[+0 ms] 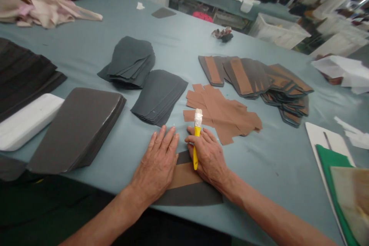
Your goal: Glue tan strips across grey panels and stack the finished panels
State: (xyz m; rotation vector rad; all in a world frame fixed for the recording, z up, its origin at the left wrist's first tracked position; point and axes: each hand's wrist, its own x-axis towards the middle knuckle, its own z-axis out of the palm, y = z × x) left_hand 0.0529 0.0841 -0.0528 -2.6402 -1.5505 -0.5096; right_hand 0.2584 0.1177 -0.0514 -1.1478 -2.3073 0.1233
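A dark grey panel [190, 196] with a brown strip [186, 175] across it lies at the table's front edge. My left hand [158, 161] rests flat on the panel's left side, fingers stretched out and holding nothing. In my right hand [209, 155] is a yellow-handled brush [197, 134], its white-coated bristles pointing away from me; that hand also leans on the panel's right side. Just beyond my hands is a loose pile of brown strips [227, 115]. Behind my left hand lies a fanned stack of dark grey pieces [160, 98].
A second grey stack [132, 59] sits farther back. Panels with brown strips [245, 75] overlap at the right rear. On the left are a thick stack of dark panels [77, 127] and a white block [29, 123]. A white board [314, 134] with green material [336, 165] lies far right.
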